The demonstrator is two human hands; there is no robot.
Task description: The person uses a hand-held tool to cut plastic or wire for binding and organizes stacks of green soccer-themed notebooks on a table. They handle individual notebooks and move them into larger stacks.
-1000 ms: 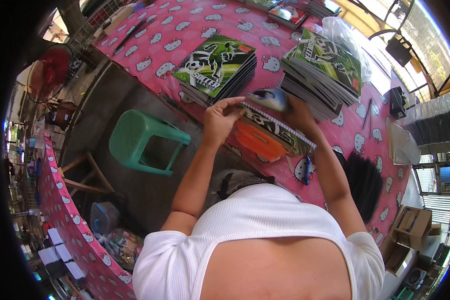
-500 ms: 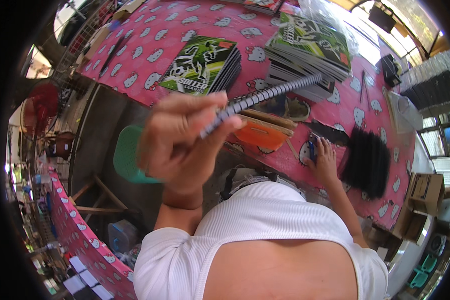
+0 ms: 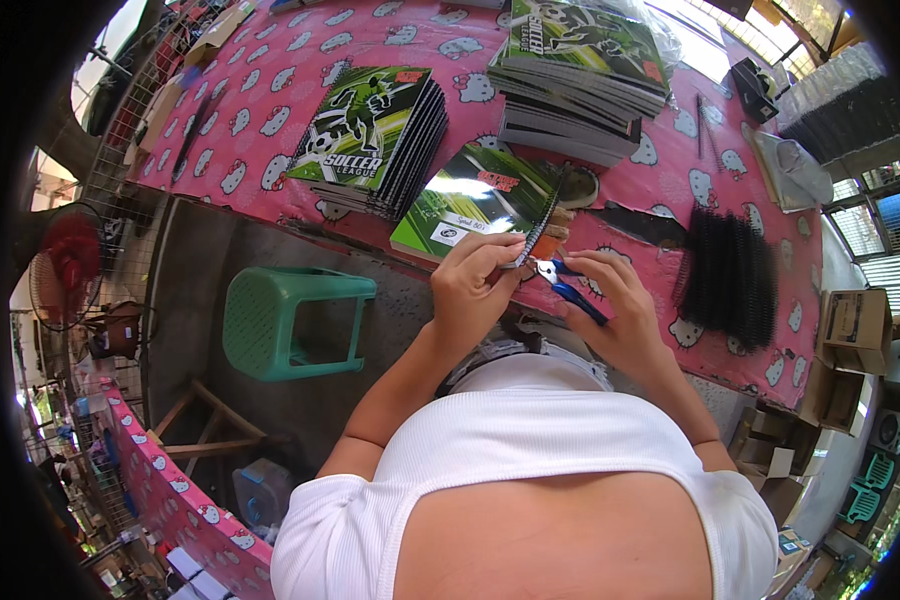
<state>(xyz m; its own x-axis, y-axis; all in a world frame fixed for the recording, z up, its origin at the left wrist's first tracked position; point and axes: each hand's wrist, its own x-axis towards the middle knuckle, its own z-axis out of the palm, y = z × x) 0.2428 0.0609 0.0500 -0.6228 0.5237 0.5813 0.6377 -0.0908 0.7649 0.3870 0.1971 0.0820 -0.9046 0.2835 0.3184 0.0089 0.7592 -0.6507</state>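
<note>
My left hand (image 3: 480,285) pinches a spiral notebook (image 3: 470,200) at its near corner, beside the lower end of the black coil. The notebook's green and black cover faces up, tilted, with the coil along its right edge. My right hand (image 3: 625,305) is closed around blue-handled pliers (image 3: 576,298). The metal jaws meet or nearly meet the coil's near end; whether they grip the wire cannot be made out. Behind the notebook, an orange and brown wooden block (image 3: 553,238) is partly hidden.
Soccer-cover notebooks form a stack (image 3: 370,135) at left and a taller one (image 3: 580,65) farther back. Black coils (image 3: 730,280) lie bundled at right on the pink tablecloth (image 3: 270,75). A green stool (image 3: 285,320) stands left of me; cardboard boxes (image 3: 855,330) are at right.
My left hand has lowered the notebook toward the table and turned its cover into view. My right hand has lifted the pliers off the table and brought them to the coil's end.
</note>
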